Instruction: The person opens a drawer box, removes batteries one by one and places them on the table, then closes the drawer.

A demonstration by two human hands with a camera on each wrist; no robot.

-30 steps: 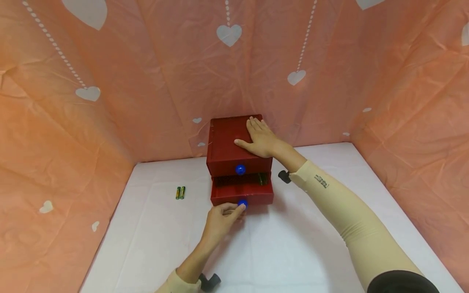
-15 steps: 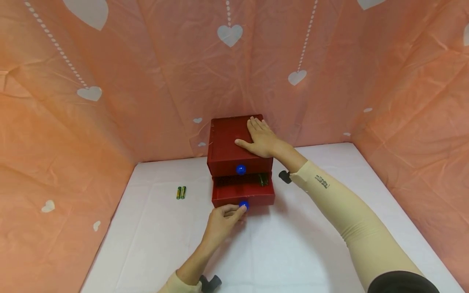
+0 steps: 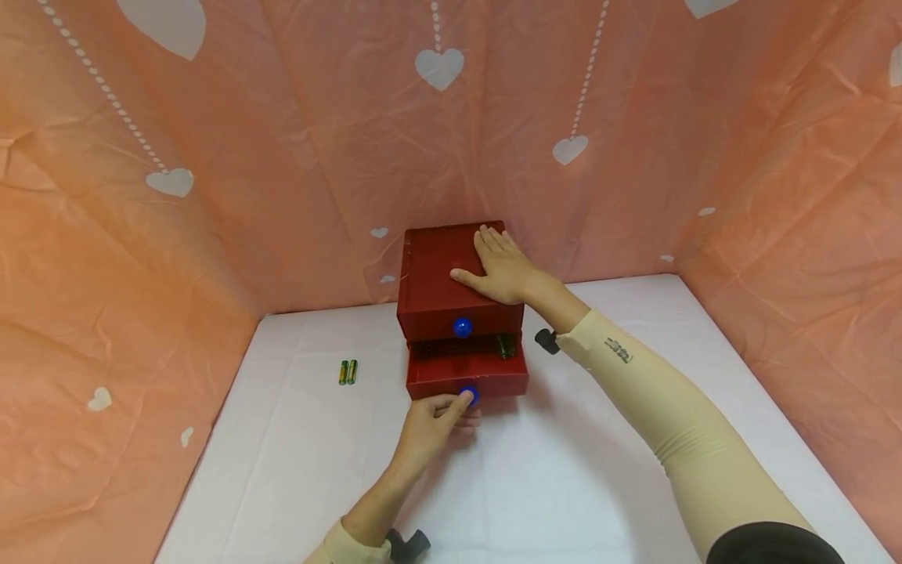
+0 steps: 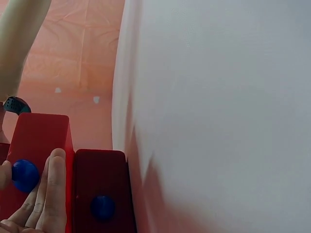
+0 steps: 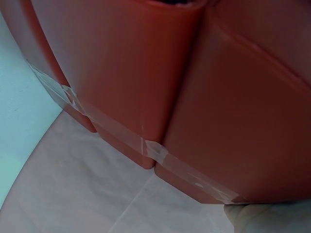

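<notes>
A red drawer chest (image 3: pixel 440 266) with blue knobs stands against the back cloth. Its open drawer (image 3: pixel 493 384) juts out under the top drawer, with small greenish things (image 3: pixel 505 345) inside at the right. My left hand (image 3: pixel 423 431) pinches that drawer's knob (image 4: pixel 25 175); in the left wrist view the thumb is on one side and the extended fingers on the other. A darker drawer front with another knob (image 4: pixel 102 208) shows beside it there. My right hand (image 3: pixel 502 270) rests on the chest top, fingers spread. Two green batteries (image 3: pixel 348 372) lie side by side left of the chest.
The table has a white cover (image 3: pixel 296 470). Orange cloth (image 3: pixel 317 157) with pale hearts encloses the back and sides. Clear tape (image 5: pixel 155 150) runs along the chest's red panels in the right wrist view.
The open drawer has come out very slightly. Some fingers of my left hand have straightened beneath the knob, while the thumb stays on it. My right hand stays put.
</notes>
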